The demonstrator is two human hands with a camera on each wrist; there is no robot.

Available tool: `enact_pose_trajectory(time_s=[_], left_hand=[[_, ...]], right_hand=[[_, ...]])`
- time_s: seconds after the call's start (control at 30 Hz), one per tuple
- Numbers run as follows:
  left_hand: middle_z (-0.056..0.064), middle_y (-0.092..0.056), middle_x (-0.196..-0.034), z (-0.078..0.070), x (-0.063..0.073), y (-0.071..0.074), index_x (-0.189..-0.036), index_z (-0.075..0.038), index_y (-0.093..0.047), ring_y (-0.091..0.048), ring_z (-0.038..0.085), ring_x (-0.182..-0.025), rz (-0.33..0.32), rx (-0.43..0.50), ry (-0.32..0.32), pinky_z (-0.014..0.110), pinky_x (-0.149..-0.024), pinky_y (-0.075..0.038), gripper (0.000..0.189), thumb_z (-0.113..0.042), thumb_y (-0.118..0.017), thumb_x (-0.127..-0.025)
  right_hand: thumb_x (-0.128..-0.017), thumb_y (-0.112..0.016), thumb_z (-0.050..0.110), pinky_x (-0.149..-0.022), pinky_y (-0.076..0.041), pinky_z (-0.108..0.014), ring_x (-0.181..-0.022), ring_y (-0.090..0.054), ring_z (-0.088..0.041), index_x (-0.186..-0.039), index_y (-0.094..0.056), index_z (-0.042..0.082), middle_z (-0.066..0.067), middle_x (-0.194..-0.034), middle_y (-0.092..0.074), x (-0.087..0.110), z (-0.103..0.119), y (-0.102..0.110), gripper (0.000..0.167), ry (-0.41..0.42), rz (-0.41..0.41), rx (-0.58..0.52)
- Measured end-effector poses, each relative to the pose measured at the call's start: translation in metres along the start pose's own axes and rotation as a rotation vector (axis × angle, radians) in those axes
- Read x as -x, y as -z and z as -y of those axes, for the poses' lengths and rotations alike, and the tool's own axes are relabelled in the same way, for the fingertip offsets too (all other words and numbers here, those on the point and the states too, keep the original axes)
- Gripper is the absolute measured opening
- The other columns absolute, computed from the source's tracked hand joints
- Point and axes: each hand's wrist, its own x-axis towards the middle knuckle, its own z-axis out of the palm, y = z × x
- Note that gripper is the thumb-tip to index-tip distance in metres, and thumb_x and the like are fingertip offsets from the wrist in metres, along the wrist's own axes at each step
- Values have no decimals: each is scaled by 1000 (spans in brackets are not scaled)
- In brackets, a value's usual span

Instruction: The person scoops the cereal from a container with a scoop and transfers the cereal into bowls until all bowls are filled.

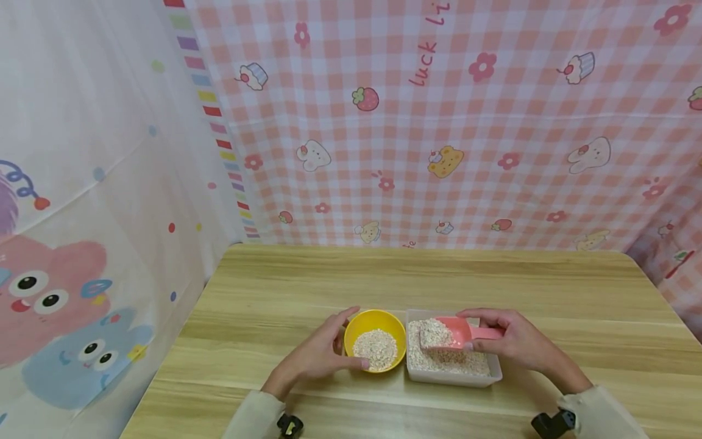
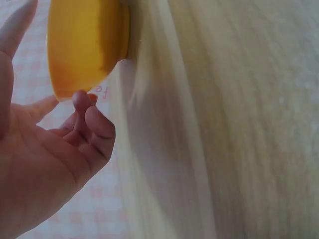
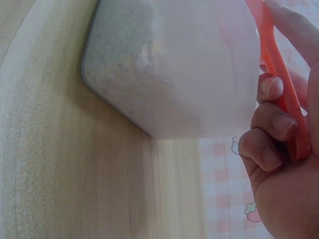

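Note:
In the head view a yellow bowl (image 1: 378, 319) with pale flakes like oats (image 1: 375, 350) inside stands on the table. My left hand (image 1: 320, 352) holds it from the left, thumb at the near rim and fingers round the far side; the left wrist view shows fingertips against the bowl's side (image 2: 82, 45). Just right of the bowl is a translucent plastic box (image 1: 455, 379) of the same flakes. My right hand (image 1: 521, 341) grips the handle of a pink scoop (image 1: 463, 332), which is heaped with flakes over the box. Fingers curl round that handle (image 3: 294, 114) in the right wrist view.
The wood-grain table (image 1: 263, 286) extends to both sides of the bowl and box. Behind it hangs a pink checked cloth (image 1: 340, 134), and a white printed cloth (image 1: 126, 201) hangs at the left.

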Motion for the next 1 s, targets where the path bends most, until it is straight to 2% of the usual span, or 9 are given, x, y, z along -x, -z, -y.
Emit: enact_pose_trajectory(time_s=[0.07,0.13,0.2,0.37,0.53,0.73,1.0], left_hand=[[11,-47,-139,1,-1,-2,-158,-19,-24,-51,24,-117,24,24,9,42,-99,-45,106,-46,-84,-76],[10,-37,-153,2,-2,-3,-159,-20,-19,-41,27,-135,45,51,12,51,-112,-33,111,-45,-86,-74],[8,-28,-160,3,-3,-4,-159,-21,-16,-29,27,-145,66,74,17,54,-118,-22,115,-45,-87,-73],[4,-25,-163,4,-7,-7,-160,-25,-12,-26,26,-147,99,70,23,55,-119,-19,118,-45,-88,-72],[3,-25,-163,6,-9,-9,-160,-26,-11,-27,24,-147,111,57,27,54,-119,-20,118,-46,-87,-72],[4,-24,-163,7,-11,-10,-160,-28,-10,-29,27,-146,114,44,37,56,-117,-24,117,-47,-86,-73],[7,-29,-161,7,-11,-12,-159,-31,-11,-36,28,-141,119,72,60,57,-115,-26,115,-46,-86,-73]], right_hand=[[-86,-77,14,-51,-47,-25,-64,-52,-2,-129,-62,2,-16,-98,-67,0,1,0,47,0,-1,-10],[-86,-77,13,-51,-47,-24,-64,-52,-2,-130,-62,2,-17,-98,-67,0,1,0,47,5,1,-12],[-87,-76,12,-52,-47,-25,-65,-52,-2,-130,-62,1,-17,-99,-67,0,1,0,47,9,2,-17],[-87,-75,10,-53,-48,-25,-66,-53,-2,-131,-61,0,-20,-103,-66,0,1,0,47,23,10,-26],[-88,-75,10,-52,-48,-25,-65,-53,-2,-131,-61,-1,-20,-101,-66,0,0,0,46,24,16,-32],[-87,-77,14,-50,-46,-24,-62,-50,-1,-130,-62,3,-16,-95,-67,0,-2,1,47,-10,6,-13],[-85,-78,14,-48,-44,-24,-61,-48,0,-127,-64,5,-6,-86,-67,0,-5,1,45,7,-16,3]])
